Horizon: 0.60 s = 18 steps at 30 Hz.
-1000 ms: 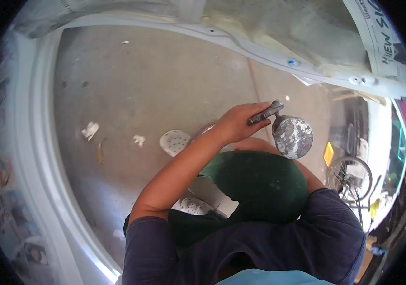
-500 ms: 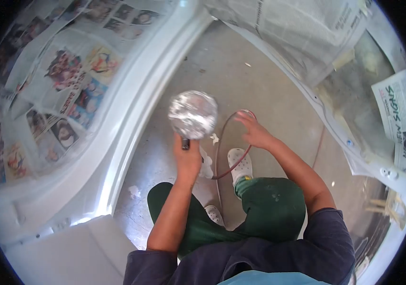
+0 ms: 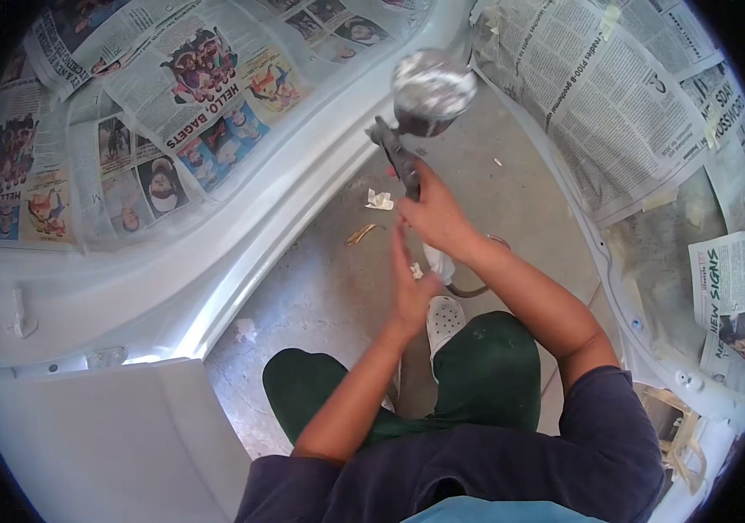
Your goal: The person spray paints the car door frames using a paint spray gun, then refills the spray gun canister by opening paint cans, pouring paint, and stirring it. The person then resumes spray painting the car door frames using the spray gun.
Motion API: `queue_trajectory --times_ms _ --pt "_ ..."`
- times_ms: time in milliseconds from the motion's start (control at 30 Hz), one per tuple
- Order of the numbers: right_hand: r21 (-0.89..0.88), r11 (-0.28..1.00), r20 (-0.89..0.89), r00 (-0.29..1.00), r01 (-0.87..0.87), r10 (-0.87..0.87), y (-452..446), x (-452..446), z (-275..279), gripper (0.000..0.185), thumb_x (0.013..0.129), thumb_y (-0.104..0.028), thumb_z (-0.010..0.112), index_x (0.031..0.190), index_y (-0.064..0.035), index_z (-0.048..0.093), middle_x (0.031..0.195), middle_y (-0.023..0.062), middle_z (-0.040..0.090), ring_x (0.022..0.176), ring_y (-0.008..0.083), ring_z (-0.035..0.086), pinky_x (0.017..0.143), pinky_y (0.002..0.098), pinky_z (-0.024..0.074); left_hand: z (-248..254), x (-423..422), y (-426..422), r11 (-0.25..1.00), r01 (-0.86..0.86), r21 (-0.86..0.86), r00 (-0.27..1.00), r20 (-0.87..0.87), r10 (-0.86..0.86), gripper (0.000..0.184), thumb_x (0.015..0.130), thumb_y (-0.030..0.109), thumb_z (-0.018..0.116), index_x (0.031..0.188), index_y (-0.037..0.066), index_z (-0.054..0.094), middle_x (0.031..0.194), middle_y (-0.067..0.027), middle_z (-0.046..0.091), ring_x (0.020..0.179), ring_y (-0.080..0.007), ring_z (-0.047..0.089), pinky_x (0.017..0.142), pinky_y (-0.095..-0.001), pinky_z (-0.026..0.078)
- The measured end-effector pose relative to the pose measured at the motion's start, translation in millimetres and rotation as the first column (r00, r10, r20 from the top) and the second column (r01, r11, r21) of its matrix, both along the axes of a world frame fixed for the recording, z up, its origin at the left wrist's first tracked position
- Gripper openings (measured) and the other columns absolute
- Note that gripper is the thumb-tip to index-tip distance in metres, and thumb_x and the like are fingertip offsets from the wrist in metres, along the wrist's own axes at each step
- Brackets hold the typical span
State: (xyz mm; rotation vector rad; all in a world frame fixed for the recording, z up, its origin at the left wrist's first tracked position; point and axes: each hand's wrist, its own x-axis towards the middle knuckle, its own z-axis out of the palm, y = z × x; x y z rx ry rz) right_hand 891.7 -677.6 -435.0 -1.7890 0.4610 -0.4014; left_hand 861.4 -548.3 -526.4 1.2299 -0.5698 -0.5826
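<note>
My right hand (image 3: 435, 213) is wrapped round the handle of a dark spray gun (image 3: 397, 159). Shiny, crumpled foil covers part of the gun's round cup (image 3: 433, 87), which is tilted beyond the hand, near the pale door-frame edge. Just below, my left hand (image 3: 412, 292) has its fingers extended and its thumb apart, with nothing visibly gripped. Its fingertips are close to the right hand; whether they touch is unclear. A dark red hose (image 3: 468, 291) curves beside a white item (image 3: 439, 262) that I cannot make out.
Newspaper (image 3: 207, 78) masks the pale panel at left; more newspaper (image 3: 599, 96) covers the right side. A grey panel (image 3: 128, 436) is at lower left. Paper scraps (image 3: 379, 200) lie on the concrete floor (image 3: 303, 288). A white clog (image 3: 445, 324) shows below my hands.
The spray gun has passed from my left hand to my right and moved up and forward. My left hand is free of it. The view has swung left toward the newspaper-covered panel.
</note>
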Motion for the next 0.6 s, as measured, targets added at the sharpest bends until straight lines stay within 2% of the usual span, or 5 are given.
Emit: queue_trajectory --times_ms 100,200,333,533,600 --pt "0.277 0.96 -0.061 0.998 0.038 -0.022 1 12 46 0.044 0.087 -0.017 0.064 0.126 0.0005 0.054 0.098 0.0128 0.066 0.07 0.0157 0.063 0.059 0.0287 0.0496 -52 -47 11 0.893 0.414 0.179 0.91 -0.075 -0.407 0.097 0.078 0.027 0.075 0.153 -0.001 0.019 0.156 -0.0205 0.026 0.148 -0.0333 0.017 0.12 -0.042 0.015" --pt "0.442 0.893 0.055 0.992 0.081 -0.117 13 25 99 0.033 0.091 -0.024 0.063 0.115 -0.0013 0.062 0.101 0.0089 0.069 0.065 0.0124 0.061 0.055 0.0266 0.0476 -78 -59 -19 0.817 0.54 0.202 0.839 -0.056 -0.541 0.102 0.074 0.031 0.079 0.153 0.001 0.02 0.154 -0.022 0.027 0.147 -0.0355 0.019 0.12 -0.0436 0.017" --pt "0.299 0.954 0.068 0.997 0.012 -0.033 -20 26 141 0.034 0.093 -0.033 0.061 0.11 -0.0029 0.064 0.094 0.0056 0.07 0.057 0.0095 0.056 0.049 0.0251 0.0448 -117 -71 -44 0.783 0.512 0.355 0.778 0.194 -0.597 0.1 0.073 0.033 0.08 0.152 0.005 0.024 0.152 -0.0216 0.03 0.146 -0.0369 0.021 0.119 -0.0458 0.018" --pt "0.388 0.922 0.167 0.983 0.003 -0.074 -24 31 166 0.042 0.1 -0.04 0.052 0.122 -0.0048 0.057 0.101 0.0076 0.07 0.054 0.0047 0.045 0.047 0.0201 0.0384 -142 -112 -133 0.944 0.306 -0.125 0.934 0.231 -0.272 0.051 0.081 0.033 0.073 0.122 0.008 0.058 0.139 -0.0178 0.048 0.139 -0.0365 0.034 0.116 -0.0478 0.023" --pt "0.3 0.954 0.203 0.976 0.01 -0.074 -26 41 172 0.046 0.1 -0.046 0.05 0.12 -0.0054 0.057 0.099 0.0073 0.069 0.052 0.0051 0.045 0.045 0.0213 0.0376 -136 -113 -138 0.837 0.546 0.046 0.64 0.621 -0.452 0.026 0.088 0.028 0.068 0.1 0.005 0.063 0.113 -0.0119 0.064 0.12 -0.0292 0.055 0.105 -0.0465 0.038"
